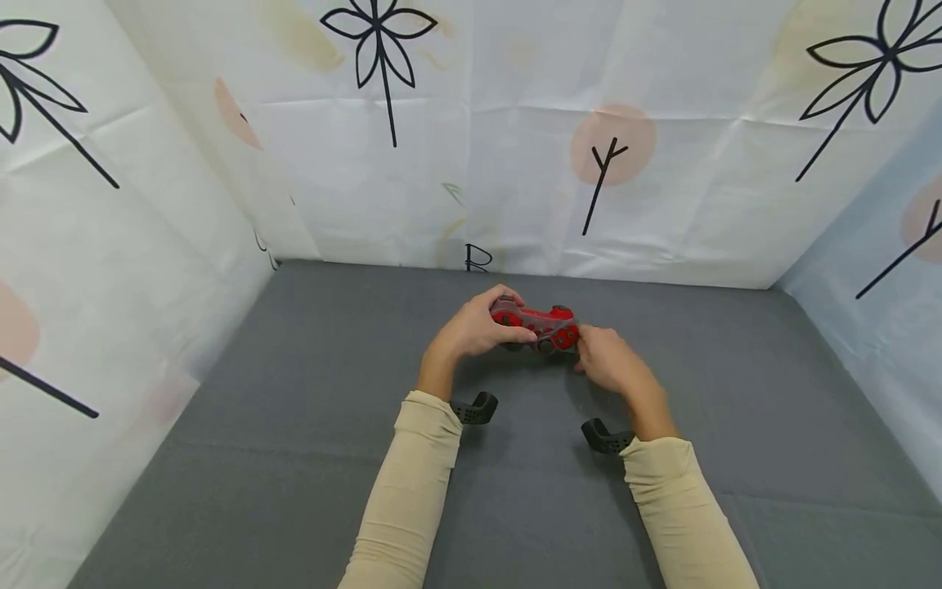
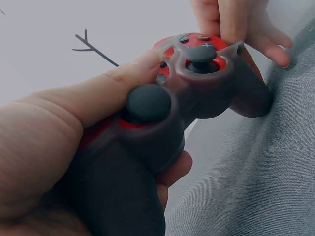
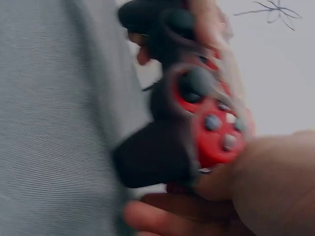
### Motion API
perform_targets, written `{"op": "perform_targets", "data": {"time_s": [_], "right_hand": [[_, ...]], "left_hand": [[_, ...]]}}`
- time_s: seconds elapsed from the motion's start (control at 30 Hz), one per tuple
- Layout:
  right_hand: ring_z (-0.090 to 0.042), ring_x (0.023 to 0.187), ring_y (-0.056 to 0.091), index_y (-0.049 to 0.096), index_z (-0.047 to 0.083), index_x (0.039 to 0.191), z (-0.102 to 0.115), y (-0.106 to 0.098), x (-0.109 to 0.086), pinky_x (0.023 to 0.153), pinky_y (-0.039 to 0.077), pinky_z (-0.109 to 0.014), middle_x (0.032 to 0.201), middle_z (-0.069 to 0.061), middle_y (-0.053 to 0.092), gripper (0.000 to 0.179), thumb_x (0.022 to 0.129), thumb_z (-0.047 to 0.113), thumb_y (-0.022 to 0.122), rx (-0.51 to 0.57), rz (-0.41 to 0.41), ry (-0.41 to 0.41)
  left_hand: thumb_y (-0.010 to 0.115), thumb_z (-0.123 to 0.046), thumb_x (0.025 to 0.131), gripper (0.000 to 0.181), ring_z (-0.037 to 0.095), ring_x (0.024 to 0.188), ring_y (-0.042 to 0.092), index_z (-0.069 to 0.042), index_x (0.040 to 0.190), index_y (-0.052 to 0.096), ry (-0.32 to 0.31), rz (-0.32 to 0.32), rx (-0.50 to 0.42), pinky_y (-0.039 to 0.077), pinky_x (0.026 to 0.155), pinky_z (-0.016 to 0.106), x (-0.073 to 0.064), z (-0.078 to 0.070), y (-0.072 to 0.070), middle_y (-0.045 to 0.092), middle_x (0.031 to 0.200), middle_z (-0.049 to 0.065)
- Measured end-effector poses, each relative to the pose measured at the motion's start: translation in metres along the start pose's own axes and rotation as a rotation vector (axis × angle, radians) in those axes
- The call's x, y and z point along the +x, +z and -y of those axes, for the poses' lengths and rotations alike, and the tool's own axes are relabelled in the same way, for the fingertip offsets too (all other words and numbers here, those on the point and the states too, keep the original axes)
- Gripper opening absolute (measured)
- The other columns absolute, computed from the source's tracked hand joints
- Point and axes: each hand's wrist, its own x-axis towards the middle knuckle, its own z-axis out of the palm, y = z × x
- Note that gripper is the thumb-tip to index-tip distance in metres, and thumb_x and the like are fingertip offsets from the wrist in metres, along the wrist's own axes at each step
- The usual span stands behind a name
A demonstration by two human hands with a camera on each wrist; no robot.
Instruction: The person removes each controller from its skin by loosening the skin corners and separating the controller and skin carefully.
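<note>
Two black wrist mounts show over a gray bench, before a patterned backdrop bearing one cropped, letter-like mark. Toward the bench's back edge, the left hand grips a red-and-black controller, thumb covering part of its face; the right hand touches the other end, whether grasping I cannot tell. Its long axis runs left-right, handles toward the person.

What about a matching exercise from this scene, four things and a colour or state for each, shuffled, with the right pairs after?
Things:
1. controller
2. table
3. sleeves
4. left hand

Colours and states:
A. beige
B. gripping
C. partly red, held
D. flat, grey

Right pairs: 1-C, 2-D, 3-A, 4-B
</note>
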Motion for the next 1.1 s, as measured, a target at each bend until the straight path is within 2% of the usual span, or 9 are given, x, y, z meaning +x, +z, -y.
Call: {"op": "perform_targets", "data": {"time_s": [0.13, 0.27, 0.37, 0.5, 0.67, 0.77, 0.87, 0.97, 1.1], "right_hand": [[-0.023, 0.076, 0.072, 0.056, -0.007, 0.131, -0.003, -0.007, -0.004, 0.066, 0.052, -0.031, 0.093, -0.019, 0.075, 0.034, 0.107, 0.007, 0.036, 0.132, 0.093, -0.051], [-0.024, 0.081, 0.073, 0.049, -0.006, 0.143, -0.003, -0.011, -0.006, 0.074, 0.056, -0.035, 0.094, -0.017, 0.077, 0.042, 0.106, 0.012, 0.039, 0.175, 0.128, -0.053], [-0.029, 0.097, 0.073, 0.041, -0.003, 0.151, -0.003, -0.017, -0.012, 0.086, 0.058, -0.041, 0.112, -0.021, 0.074, 0.050, 0.109, 0.023, 0.042, 0.222, 0.176, -0.026], [-0.038, 0.119, 0.067, 0.024, -0.005, 0.159, 0.000, -0.032, -0.025, 0.100, 0.055, -0.050, 0.141, -0.029, 0.058, 0.073, 0.109, 0.046, 0.042, 0.259, 0.194, 0.026], [-0.045, 0.122, 0.063, 0.019, -0.001, 0.161, -0.003, -0.049, -0.042, 0.104, 0.049, -0.058, 0.145, -0.031, 0.054, 0.082, 0.107, 0.060, 0.032, 0.238, 0.016, 0.063], [-0.044, 0.127, 0.059, 0.032, 0.005, 0.159, -0.006, -0.051, -0.043, 0.108, 0.045, -0.059, 0.146, -0.027, 0.054, 0.071, 0.109, 0.055, 0.031, 0.322, -0.108, 0.006], [-0.029, 0.127, 0.056, 0.046, 0.006, 0.152, -0.006, -0.047, -0.039, 0.109, 0.044, -0.051, 0.138, -0.016, 0.060, 0.062, 0.110, 0.050, 0.031, 0.434, -0.190, -0.062], [-0.015, 0.108, 0.059, 0.060, 0.002, 0.136, -0.004, -0.040, -0.033, 0.095, 0.050, -0.037, 0.108, -0.002, 0.069, 0.058, 0.110, 0.048, 0.036, 0.534, -0.272, -0.076], [-0.012, 0.075, 0.057, 0.069, 0.004, 0.108, -0.002, -0.033, -0.027, 0.068, 0.049, -0.029, 0.072, 0.011, 0.062, 0.052, 0.106, 0.051, 0.047, 0.596, -0.380, -0.021]], "left_hand": [[0.083, -0.046, 0.084, 0.058, 0.022, 0.101, 0.062, -0.030, 0.132, 0.056, -0.014, -0.012, -0.020, 0.050, 0.081, 0.035, -0.001, 0.000, -0.002, 0.064, 0.120, 0.001], [0.082, -0.048, 0.084, 0.062, 0.022, 0.100, 0.061, -0.027, 0.135, 0.054, -0.016, -0.040, 0.025, 0.050, 0.079, 0.035, -0.002, -0.003, -0.001, 0.064, 0.119, 0.002], [0.082, -0.050, 0.084, 0.064, 0.021, 0.096, 0.061, -0.024, 0.136, 0.054, 0.020, -0.055, 0.065, 0.051, 0.076, 0.033, -0.003, -0.007, 0.001, 0.064, 0.117, 0.001], [0.084, -0.047, 0.082, 0.059, 0.021, 0.090, 0.063, -0.023, 0.130, 0.057, 0.104, -0.069, 0.040, 0.053, 0.073, 0.033, -0.006, -0.015, 0.004, 0.066, 0.112, 0.000], [0.086, -0.042, 0.081, 0.049, 0.019, 0.084, 0.062, -0.027, 0.120, 0.060, 0.203, -0.053, -0.032, 0.052, 0.068, 0.032, -0.010, -0.027, 0.010, 0.067, 0.110, -0.003], [0.086, -0.038, 0.083, 0.047, 0.019, 0.083, 0.062, -0.025, 0.119, 0.059, 0.256, -0.040, -0.089, 0.050, 0.067, 0.031, -0.012, -0.034, 0.013, 0.068, 0.107, 0.000], [0.083, -0.035, 0.086, 0.047, 0.020, 0.082, 0.062, -0.022, 0.121, 0.056, 0.288, -0.019, -0.147, 0.051, 0.069, 0.030, -0.013, -0.039, 0.016, 0.068, 0.104, 0.003], [0.080, -0.033, 0.089, 0.048, 0.020, 0.081, 0.063, -0.018, 0.124, 0.051, 0.289, 0.013, -0.187, 0.053, 0.070, 0.030, -0.013, -0.043, 0.021, 0.069, 0.103, 0.005], [0.078, -0.034, 0.091, 0.048, 0.020, 0.080, 0.064, -0.016, 0.126, 0.049, 0.284, 0.028, -0.178, 0.053, 0.071, 0.029, -0.012, -0.045, 0.026, 0.070, 0.102, 0.006]]}}
